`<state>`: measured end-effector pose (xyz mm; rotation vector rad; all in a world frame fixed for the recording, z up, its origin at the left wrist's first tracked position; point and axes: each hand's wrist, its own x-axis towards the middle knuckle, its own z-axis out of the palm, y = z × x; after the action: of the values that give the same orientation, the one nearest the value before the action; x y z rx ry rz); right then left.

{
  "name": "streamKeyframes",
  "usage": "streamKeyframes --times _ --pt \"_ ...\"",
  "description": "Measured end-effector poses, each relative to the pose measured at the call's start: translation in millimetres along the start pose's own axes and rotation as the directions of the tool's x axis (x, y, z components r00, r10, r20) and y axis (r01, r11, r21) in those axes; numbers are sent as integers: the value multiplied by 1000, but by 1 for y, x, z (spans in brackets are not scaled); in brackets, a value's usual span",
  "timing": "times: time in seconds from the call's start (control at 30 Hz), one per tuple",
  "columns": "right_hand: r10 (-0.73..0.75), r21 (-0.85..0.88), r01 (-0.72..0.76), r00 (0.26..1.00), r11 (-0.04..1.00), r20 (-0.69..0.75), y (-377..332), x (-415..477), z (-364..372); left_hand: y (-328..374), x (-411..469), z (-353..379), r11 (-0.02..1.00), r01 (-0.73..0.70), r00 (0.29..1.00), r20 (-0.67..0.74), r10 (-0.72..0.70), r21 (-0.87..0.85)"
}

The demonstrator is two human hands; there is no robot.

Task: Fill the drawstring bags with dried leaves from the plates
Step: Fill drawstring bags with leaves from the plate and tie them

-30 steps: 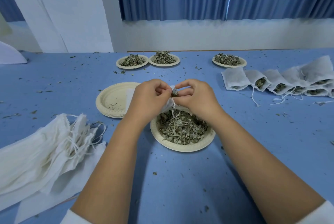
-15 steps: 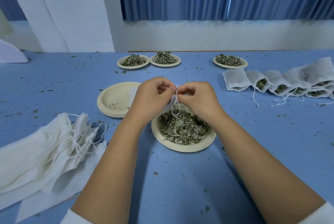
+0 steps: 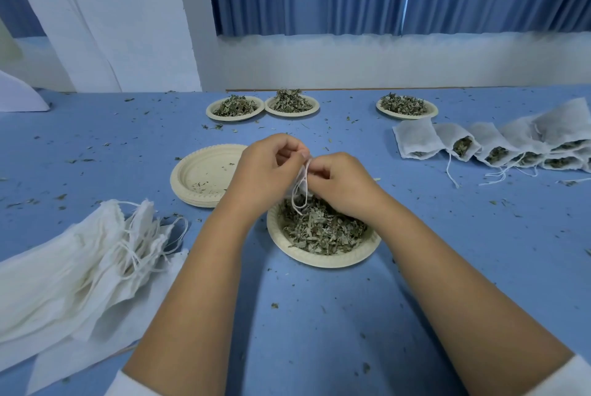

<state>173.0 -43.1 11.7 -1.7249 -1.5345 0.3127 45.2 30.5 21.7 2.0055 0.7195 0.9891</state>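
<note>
A left hand (image 3: 265, 168) and right hand (image 3: 339, 184), fingers curled, pinch a drawstring bag (image 3: 295, 185) and its cord (image 3: 302, 202) above the leaf-filled plate (image 3: 319, 263).

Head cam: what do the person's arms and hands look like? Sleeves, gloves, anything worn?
The left hand and right hand are bare: no gloves, rings or watch in view. The forearms are uncovered too. White fabric shows only at the bottom edge of the frame, on each arm: left sleeve, right sleeve. Both are plain, with no visible markings.
</note>
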Motion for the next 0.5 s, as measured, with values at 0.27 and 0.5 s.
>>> streamKeyframes --times 0.27,0.5 --pt "100 -83 -93 992 992 79 8 -2 -21 -13 5 -11 991 116 974 -204 -101 66" --pt "81 -178 -85 996 980 -31 5 -3 -8 -11 4 -12 984 176 979 -108 -171 39"
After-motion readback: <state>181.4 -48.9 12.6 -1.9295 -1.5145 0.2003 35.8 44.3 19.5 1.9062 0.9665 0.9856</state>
